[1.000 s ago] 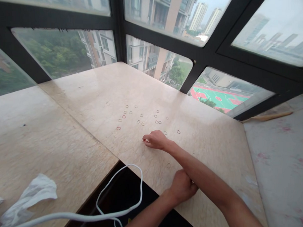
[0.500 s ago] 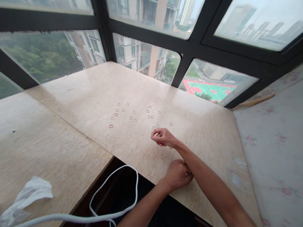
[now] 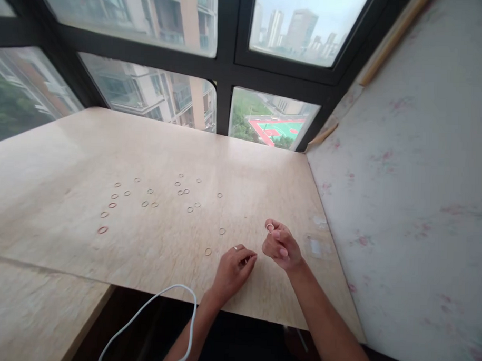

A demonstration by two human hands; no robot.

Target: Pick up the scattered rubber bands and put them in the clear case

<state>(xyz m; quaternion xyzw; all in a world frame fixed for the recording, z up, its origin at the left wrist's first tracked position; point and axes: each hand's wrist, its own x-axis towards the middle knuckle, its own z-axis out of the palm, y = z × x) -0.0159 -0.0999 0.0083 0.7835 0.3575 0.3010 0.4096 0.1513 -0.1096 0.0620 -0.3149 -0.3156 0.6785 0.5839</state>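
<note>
My right hand (image 3: 281, 245) is raised over the right part of the table, pinching a small thin pale ring (image 3: 270, 228) between thumb and forefinger. To its left, my left hand (image 3: 234, 271) is low at the table's near side, fingers curled and tips meeting the thumb. Anything inside that pinch is hidden. A narrow band (image 3: 235, 247) shows on one left finger. Two loose thin rings, one yellowish (image 3: 208, 251) and one pale (image 3: 222, 231), lie just beyond the left hand. Several more lie farther left, including a red ring (image 3: 103, 230).
The pale marbled tabletop (image 3: 163, 262) runs back to dark window frames (image 3: 223, 111). A flowered wall (image 3: 402, 207) borders it on the right. A white cable (image 3: 158, 293) loops over the dark gap at the front, beside a second tabletop section (image 3: 31, 310).
The view has swung right. My right hand has moved from near the rings toward the right and now shows a ring in its pinch. My forearms are no longer crossed.
</note>
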